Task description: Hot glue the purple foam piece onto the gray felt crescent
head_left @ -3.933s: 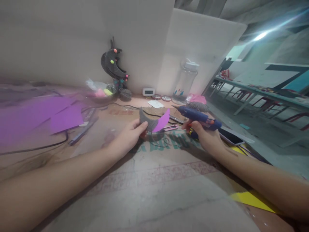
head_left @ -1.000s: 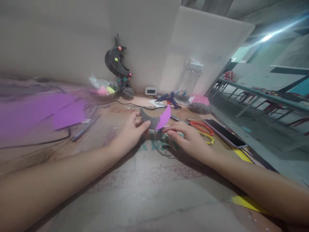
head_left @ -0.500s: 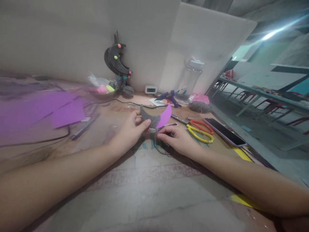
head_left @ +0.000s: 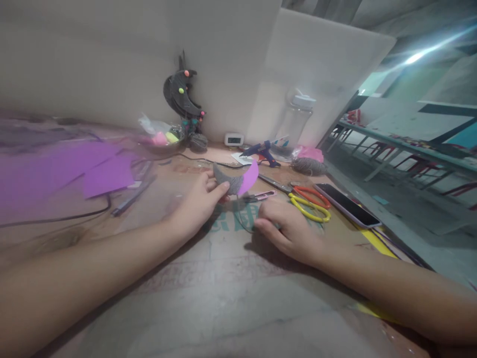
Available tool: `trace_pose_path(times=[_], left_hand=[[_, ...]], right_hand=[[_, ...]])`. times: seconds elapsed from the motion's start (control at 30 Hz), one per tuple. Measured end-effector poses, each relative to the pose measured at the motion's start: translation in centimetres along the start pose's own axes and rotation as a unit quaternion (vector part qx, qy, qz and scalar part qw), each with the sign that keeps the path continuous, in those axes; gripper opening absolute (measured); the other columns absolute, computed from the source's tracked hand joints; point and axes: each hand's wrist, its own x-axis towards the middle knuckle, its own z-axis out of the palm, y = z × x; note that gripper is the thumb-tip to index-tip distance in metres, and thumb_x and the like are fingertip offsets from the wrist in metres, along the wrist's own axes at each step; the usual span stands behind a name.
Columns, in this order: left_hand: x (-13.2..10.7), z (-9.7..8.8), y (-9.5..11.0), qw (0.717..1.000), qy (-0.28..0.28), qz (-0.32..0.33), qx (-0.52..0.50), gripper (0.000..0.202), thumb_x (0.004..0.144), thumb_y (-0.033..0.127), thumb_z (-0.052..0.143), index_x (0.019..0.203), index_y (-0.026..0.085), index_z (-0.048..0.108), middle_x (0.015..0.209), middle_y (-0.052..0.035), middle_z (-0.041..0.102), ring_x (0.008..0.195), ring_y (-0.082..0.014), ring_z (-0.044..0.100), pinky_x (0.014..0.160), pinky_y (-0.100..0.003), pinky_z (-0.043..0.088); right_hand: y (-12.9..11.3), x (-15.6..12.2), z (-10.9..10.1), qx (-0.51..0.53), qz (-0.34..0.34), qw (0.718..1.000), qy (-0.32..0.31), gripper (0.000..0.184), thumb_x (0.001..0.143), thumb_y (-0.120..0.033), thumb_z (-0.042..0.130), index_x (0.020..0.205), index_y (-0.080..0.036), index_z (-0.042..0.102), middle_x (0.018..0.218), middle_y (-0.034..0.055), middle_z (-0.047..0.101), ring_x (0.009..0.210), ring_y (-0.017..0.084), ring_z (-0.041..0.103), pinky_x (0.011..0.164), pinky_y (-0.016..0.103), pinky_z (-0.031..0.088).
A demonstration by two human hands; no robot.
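A crescent moon cutout (head_left: 249,179) of purple card is wrapped in grey yarn over its left part, while its right tip is bare. My left hand (head_left: 208,196) pinches the wrapped end between thumb and fingers. From the cutout's underside a strand of grey yarn (head_left: 241,219) runs down to my right hand (head_left: 285,226), whose curled fingers are closed on it. Just beyond the right hand lie pink-handled thread snips (head_left: 265,196) and scissors (head_left: 309,203) with orange and yellow handles.
A blue glue gun (head_left: 261,151), a small digital clock (head_left: 234,139), a clear bottle (head_left: 296,122) and a grey yarn ball (head_left: 309,166) stand at the back. A dark crescent ornament (head_left: 179,94) hangs on the wall. Purple sheets (head_left: 106,169) lie left, a phone (head_left: 346,205) right.
My right hand has moved away from the cutout, down and to the right, drawing the yarn out. The cutout has shifted slightly left in my left hand.
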Motion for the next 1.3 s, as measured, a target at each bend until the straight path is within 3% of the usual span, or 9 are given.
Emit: trace_pose_path(times=[0.1, 0.17, 0.27, 0.4, 0.6, 0.8, 0.97, 1.07, 1.3], left_hand=[[0.0, 0.0, 0.0, 1.000, -0.005, 0.001, 0.006, 0.027, 0.080, 0.024, 0.064, 0.103, 0.019, 0.051, 0.079, 0.0008, 0.068, 0.064, -0.0126, 0.061, 0.067, -0.027, 0.048], [0.0, -0.1, 0.0, 1.000, -0.001, 0.002, 0.017, 0.024, 0.080, 0.025, 0.065, 0.099, 0.019, 0.052, 0.078, 0.0012, 0.067, 0.063, -0.0121, 0.059, 0.066, -0.026, 0.047], [0.0, -0.2, -0.2, 0.999, -0.007, -0.004, 0.041, 0.031, 0.080, 0.026, 0.065, 0.107, 0.018, 0.051, 0.079, 0.0008, 0.065, 0.066, -0.0119, 0.059, 0.063, -0.025, 0.046], [-0.2, -0.4, -0.3, 0.994, -0.036, 0.001, 0.099, 0.061, 0.081, 0.028, 0.064, 0.135, 0.023, 0.036, 0.065, 0.0066, 0.057, 0.059, -0.0123, 0.055, 0.055, -0.023, 0.039], [-0.5, -0.1, 0.1, 0.991, -0.044, 0.022, 0.125, 0.015, 0.081, 0.031, 0.063, 0.089, 0.017, 0.064, 0.072, 0.0006, 0.060, 0.066, -0.0131, 0.054, 0.060, -0.025, 0.040], [-0.6, -0.1, 0.2, 0.992, -0.044, 0.028, 0.118, 0.015, 0.085, 0.030, 0.059, 0.093, 0.019, 0.065, 0.077, -0.0006, 0.062, 0.073, -0.0152, 0.057, 0.067, -0.027, 0.044], [-0.8, -0.2, -0.2, 0.987, -0.060, 0.066, 0.134, 0.013, 0.083, 0.029, 0.060, 0.093, 0.020, 0.063, 0.080, -0.0004, 0.062, 0.074, -0.0149, 0.056, 0.068, -0.027, 0.043], [-0.9, -0.1, -0.2, 0.985, -0.067, 0.074, 0.143, 0.012, 0.082, 0.026, 0.061, 0.091, 0.020, 0.060, 0.085, -0.0010, 0.062, 0.076, -0.0145, 0.056, 0.070, -0.027, 0.043], [-1.2, 0.0, 0.5, 0.973, -0.063, 0.087, 0.205, 0.009, 0.084, 0.024, 0.056, 0.089, 0.020, 0.063, 0.085, -0.0015, 0.064, 0.081, -0.0169, 0.059, 0.079, -0.030, 0.046]], right_hand=[[0.5, 0.4, 0.2, 0.029, 0.116, 0.993, -0.013, 0.017, 0.091, -0.034, 0.055, 0.093, -0.018, 0.058, 0.088, 0.0054, 0.062, 0.081, 0.018, 0.055, 0.074, 0.031, 0.042], [0.6, 0.6, 0.4, 0.021, 0.138, 0.988, -0.059, 0.028, 0.087, -0.040, 0.061, 0.104, -0.018, 0.060, 0.098, 0.0072, 0.063, 0.090, 0.020, 0.056, 0.080, 0.034, 0.043], [0.4, 0.6, 0.7, -0.003, 0.113, 0.990, -0.090, 0.025, 0.085, -0.041, 0.065, 0.094, -0.018, 0.063, 0.097, 0.0069, 0.062, 0.093, 0.021, 0.055, 0.083, 0.035, 0.042], [-0.2, 0.3, 0.8, -0.007, 0.064, 0.995, -0.076, 0.012, 0.092, -0.024, 0.054, 0.084, -0.018, 0.060, 0.086, 0.0049, 0.063, 0.085, 0.018, 0.054, 0.081, 0.032, 0.041], [-0.9, 0.4, 0.3, 0.039, 0.124, 0.989, -0.066, 0.013, 0.091, -0.031, 0.054, 0.087, -0.018, 0.056, 0.082, 0.0032, 0.062, 0.076, 0.017, 0.055, 0.072, 0.029, 0.041], [0.8, 1.1, 0.5, 0.114, 0.202, 0.973, -0.015, 0.019, 0.092, -0.033, 0.051, 0.090, -0.017, 0.061, 0.090, 0.0044, 0.065, 0.084, 0.017, 0.058, 0.078, 0.030, 0.044], [1.9, 1.1, 0.9, 0.254, 0.290, 0.922, 0.046, 0.036, 0.094, -0.044, 0.045, 0.085, -0.015, 0.063, 0.080, 0.0040, 0.066, 0.076, 0.017, 0.061, 0.070, 0.028, 0.048], [1.7, 1.3, 0.9, 0.260, 0.285, 0.923, 0.011, 0.029, 0.091, -0.040, 0.052, 0.092, -0.015, 0.067, 0.088, 0.0046, 0.070, 0.081, 0.018, 0.063, 0.074, 0.030, 0.049], [0.2, 1.7, 1.0, 0.085, 0.178, 0.977, -0.075, 0.016, 0.080, -0.029, 0.070, 0.092, -0.020, 0.073, 0.096, 0.0063, 0.068, 0.094, 0.020, 0.060, 0.086, 0.034, 0.045]])
